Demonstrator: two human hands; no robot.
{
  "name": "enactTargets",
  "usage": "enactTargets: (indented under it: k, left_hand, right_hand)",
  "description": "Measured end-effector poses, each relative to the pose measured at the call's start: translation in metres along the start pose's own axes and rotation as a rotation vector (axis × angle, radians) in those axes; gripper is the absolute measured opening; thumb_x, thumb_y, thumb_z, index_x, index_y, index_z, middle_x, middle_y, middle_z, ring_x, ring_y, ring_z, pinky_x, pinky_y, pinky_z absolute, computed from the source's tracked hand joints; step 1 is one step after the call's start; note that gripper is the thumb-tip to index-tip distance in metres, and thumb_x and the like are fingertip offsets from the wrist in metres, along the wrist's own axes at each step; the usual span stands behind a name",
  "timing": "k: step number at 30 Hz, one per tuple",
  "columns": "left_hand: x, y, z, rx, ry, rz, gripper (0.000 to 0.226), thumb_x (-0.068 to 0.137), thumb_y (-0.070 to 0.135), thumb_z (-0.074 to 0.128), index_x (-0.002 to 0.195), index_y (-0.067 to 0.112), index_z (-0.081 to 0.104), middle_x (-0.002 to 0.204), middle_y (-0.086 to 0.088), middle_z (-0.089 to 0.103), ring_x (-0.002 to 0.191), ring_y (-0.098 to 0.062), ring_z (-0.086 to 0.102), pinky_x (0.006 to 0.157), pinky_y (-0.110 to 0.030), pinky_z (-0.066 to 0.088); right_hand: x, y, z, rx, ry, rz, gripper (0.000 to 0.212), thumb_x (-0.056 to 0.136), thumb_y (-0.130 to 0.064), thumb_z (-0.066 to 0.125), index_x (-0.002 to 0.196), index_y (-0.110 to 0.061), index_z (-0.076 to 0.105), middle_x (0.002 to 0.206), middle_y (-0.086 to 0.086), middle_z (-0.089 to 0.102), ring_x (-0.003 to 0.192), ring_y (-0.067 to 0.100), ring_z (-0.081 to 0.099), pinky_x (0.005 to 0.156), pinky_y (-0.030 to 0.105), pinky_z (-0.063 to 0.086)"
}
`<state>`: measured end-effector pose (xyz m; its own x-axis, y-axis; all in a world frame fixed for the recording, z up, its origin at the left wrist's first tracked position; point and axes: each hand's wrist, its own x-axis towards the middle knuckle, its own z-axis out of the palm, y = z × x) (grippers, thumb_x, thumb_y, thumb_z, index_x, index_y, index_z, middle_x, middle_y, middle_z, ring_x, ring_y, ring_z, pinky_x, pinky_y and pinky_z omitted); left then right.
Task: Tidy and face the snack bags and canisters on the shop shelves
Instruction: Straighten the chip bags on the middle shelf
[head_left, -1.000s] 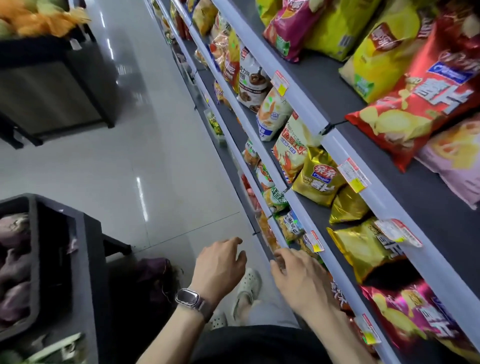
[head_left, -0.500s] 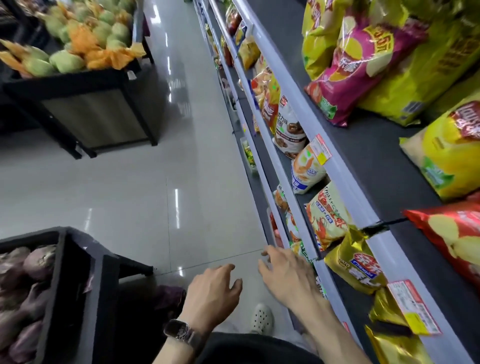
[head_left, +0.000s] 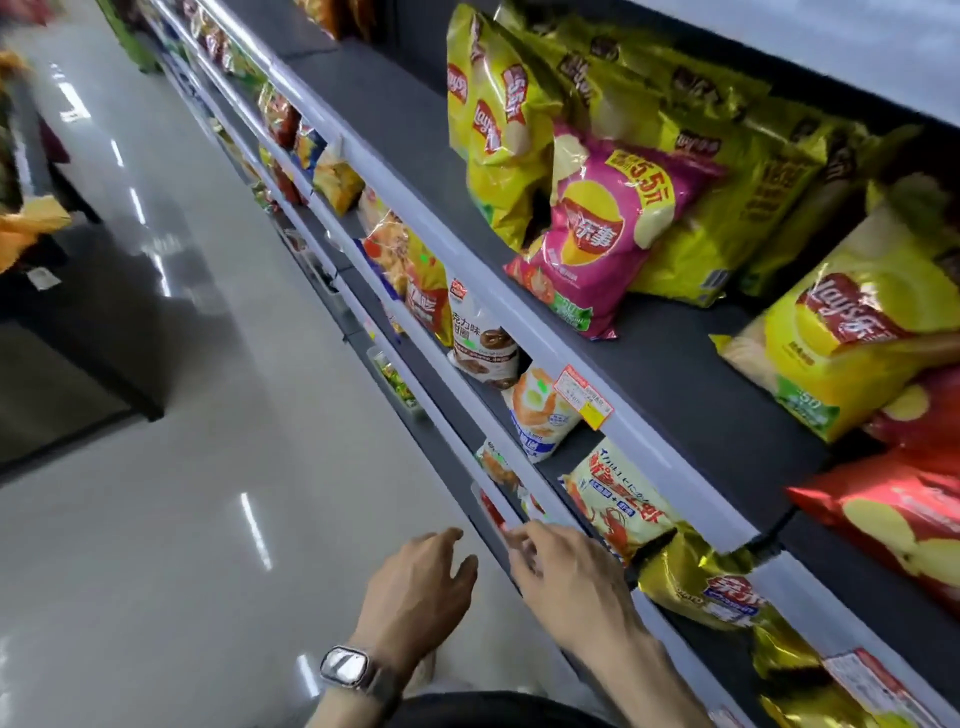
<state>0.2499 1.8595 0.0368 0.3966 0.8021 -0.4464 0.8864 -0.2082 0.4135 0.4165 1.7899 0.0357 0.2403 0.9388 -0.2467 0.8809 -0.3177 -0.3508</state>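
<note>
Snack bags fill grey shelves running along the right. On the top shelf a pink chip bag (head_left: 597, 228) leans against tall yellow bags (head_left: 498, 124), with a yellow bag (head_left: 841, 332) and a red bag (head_left: 898, 525) lying flat nearer me. One shelf down stand a white doughnut bag (head_left: 480, 338), a cream lobster-print bag (head_left: 618, 499) and a gold bag (head_left: 701, 587). My right hand (head_left: 566, 582) hovers by the lower shelf rail (head_left: 452, 431), fingers loosely spread, holding nothing. My left hand (head_left: 415, 592), with a wristwatch, hangs open over the aisle floor beside it.
Price tags (head_left: 584, 395) clip onto the shelf fronts. A glossy tiled aisle (head_left: 208, 467) stretches away on the left. A dark produce stand (head_left: 62, 322) borders the aisle at the far left.
The view has lifted and swung up the shelves, bringing the top shelf's large chip bags into sight. Both hands stay low near the lower rail, holding nothing.
</note>
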Motion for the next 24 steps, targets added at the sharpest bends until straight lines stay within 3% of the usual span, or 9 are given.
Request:
enactTargets:
  k: [6, 9, 12, 14, 16, 20, 24]
  left_hand:
    - [0.058, 0.003, -0.067, 0.096, 0.010, 0.259, 0.045, 0.107, 0.047, 0.046, 0.149, 0.034, 0.052, 0.142, 0.006, 0.064, 0.128, -0.021, 0.062, 0.100, -0.034, 0.053]
    - [0.077, 0.015, -0.096, 0.115, 0.035, 0.411, 0.043, 0.106, 0.047, 0.048, 0.147, 0.033, 0.055, 0.134, 0.004, 0.069, 0.119, -0.023, 0.067, 0.094, -0.038, 0.057]
    - [0.092, 0.033, -0.118, 0.071, 0.103, 0.544, 0.047, 0.104, 0.048, 0.052, 0.150, 0.035, 0.051, 0.139, 0.004, 0.067, 0.112, -0.023, 0.070, 0.089, -0.039, 0.059]
    - [0.104, 0.047, -0.130, -0.007, 0.135, 0.617, 0.058, 0.103, 0.046, 0.056, 0.157, 0.034, 0.041, 0.148, 0.003, 0.060, 0.109, -0.025, 0.070, 0.089, -0.042, 0.058]
    - [0.118, 0.061, -0.142, -0.116, 0.173, 0.681, 0.074, 0.101, 0.044, 0.061, 0.165, 0.029, 0.026, 0.150, -0.004, 0.054, 0.120, -0.030, 0.063, 0.096, -0.048, 0.055]
    - [0.145, 0.091, -0.164, -0.281, 0.297, 0.754, 0.100, 0.093, 0.047, 0.071, 0.168, 0.022, 0.009, 0.163, -0.007, 0.032, 0.146, -0.036, 0.041, 0.111, -0.056, 0.045]
    - [0.166, 0.119, -0.176, -0.424, 0.284, 0.756, 0.117, 0.087, 0.043, 0.082, 0.168, 0.010, 0.003, 0.166, -0.016, 0.024, 0.156, -0.035, 0.023, 0.124, -0.050, 0.028]
  right_hand:
    - [0.012, -0.032, -0.016, 0.027, 0.278, 0.169, 0.028, 0.098, -0.050, 0.050, 0.107, -0.029, 0.067, 0.097, -0.009, 0.073, 0.088, 0.013, 0.068, 0.068, 0.032, 0.051]
    - [0.011, -0.047, -0.034, 0.070, 0.376, 0.249, 0.028, 0.099, -0.047, 0.049, 0.112, -0.031, 0.067, 0.102, -0.011, 0.073, 0.091, 0.011, 0.067, 0.072, 0.031, 0.054]
    - [0.009, -0.055, -0.051, 0.079, 0.511, 0.335, 0.029, 0.099, -0.048, 0.048, 0.113, -0.032, 0.068, 0.105, -0.015, 0.073, 0.094, 0.006, 0.067, 0.072, 0.023, 0.053]
    - [0.008, -0.054, -0.064, 0.073, 0.620, 0.381, 0.027, 0.098, -0.043, 0.052, 0.115, -0.031, 0.069, 0.108, -0.014, 0.074, 0.097, 0.009, 0.068, 0.074, 0.026, 0.053]
    - [0.009, -0.046, -0.077, 0.085, 0.747, 0.420, 0.027, 0.099, -0.039, 0.055, 0.121, -0.028, 0.068, 0.115, -0.010, 0.073, 0.106, 0.014, 0.066, 0.081, 0.032, 0.054]
    - [0.013, -0.024, -0.108, 0.267, 0.992, 0.518, 0.049, 0.100, -0.031, 0.062, 0.147, -0.025, 0.051, 0.138, 0.000, 0.063, 0.127, 0.018, 0.059, 0.101, 0.037, 0.052]
    - [0.027, 0.004, -0.135, 0.317, 1.044, 0.694, 0.088, 0.098, -0.030, 0.067, 0.165, -0.012, 0.012, 0.163, 0.011, 0.038, 0.143, 0.030, 0.044, 0.108, 0.030, 0.039]
